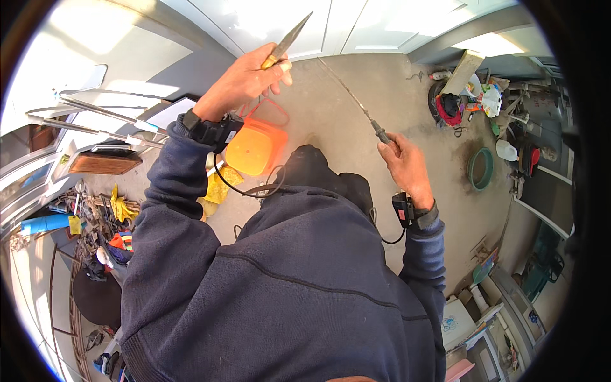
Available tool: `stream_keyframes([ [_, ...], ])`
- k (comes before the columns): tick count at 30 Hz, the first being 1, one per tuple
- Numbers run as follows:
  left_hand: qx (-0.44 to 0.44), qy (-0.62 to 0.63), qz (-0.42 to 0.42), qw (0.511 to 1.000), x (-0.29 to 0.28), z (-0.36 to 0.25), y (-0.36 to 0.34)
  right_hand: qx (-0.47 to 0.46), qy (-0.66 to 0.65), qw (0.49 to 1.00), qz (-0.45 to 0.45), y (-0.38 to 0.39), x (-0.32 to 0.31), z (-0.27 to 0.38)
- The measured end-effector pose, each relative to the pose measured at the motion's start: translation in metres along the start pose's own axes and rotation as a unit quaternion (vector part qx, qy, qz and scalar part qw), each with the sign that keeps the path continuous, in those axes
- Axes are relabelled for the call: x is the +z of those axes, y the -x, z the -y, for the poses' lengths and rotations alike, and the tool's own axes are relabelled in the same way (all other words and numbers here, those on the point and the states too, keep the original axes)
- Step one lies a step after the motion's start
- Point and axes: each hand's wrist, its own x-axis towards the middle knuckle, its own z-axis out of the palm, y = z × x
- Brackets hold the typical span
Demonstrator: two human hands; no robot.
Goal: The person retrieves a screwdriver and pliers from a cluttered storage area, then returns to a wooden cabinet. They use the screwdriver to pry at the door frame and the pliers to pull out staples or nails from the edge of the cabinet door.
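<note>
My left hand [240, 81] is closed round the yellow handle of a knife-like tool [294, 37]. Its grey, pointed blade slants up and to the right, toward the pale doors. Over on the right, my right hand [407, 169] grips the dark handle of a long thin rod-like tool [349, 91]; its exact kind is unclear. The rod tapers up and to the left, its tip well apart from the blade. Below my left hand, an orange bucket [282, 143] with a raised handle stands on the floor, touched by neither tool.
Yellow packaging [221, 186] lies beside the bucket. Long metal poles [111, 114] lean at left, above a heap of tools and scraps [95, 219]. To the right are a round green basin [480, 169], a tyre [436, 105] and assorted clutter. White panelled doors [375, 25] close off the far side.
</note>
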Motion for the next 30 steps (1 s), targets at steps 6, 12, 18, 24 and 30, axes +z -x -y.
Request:
stream_keyframes([
  [6, -0.13, 0.145, 0.048, 0.98, 0.087, 0.0, -0.083, -0.076, 0.05, 0.993, 0.076, -0.098, -0.044, 0.029],
  [12, -0.184, 0.392, -0.044, 0.9, 0.156, 0.03, -0.181, -0.141, 0.077, 0.97, 0.181, -0.19, -0.078, 0.021],
  [18, -0.3, 0.466, -0.018, 0.832, 0.197, 0.062, -0.265, -0.283, 0.183, 0.94, -0.044, -0.304, -0.185, -0.018],
  [24, -0.346, 0.432, 0.038, 0.832, 0.237, 0.072, -0.296, -0.38, 0.392, 0.823, -0.154, -0.461, -0.242, -0.032],
  [30, -0.333, 0.317, 0.078, 0.885, 0.226, 0.082, -0.344, -0.403, 0.359, 0.836, -0.098, -0.521, -0.212, -0.061],
])
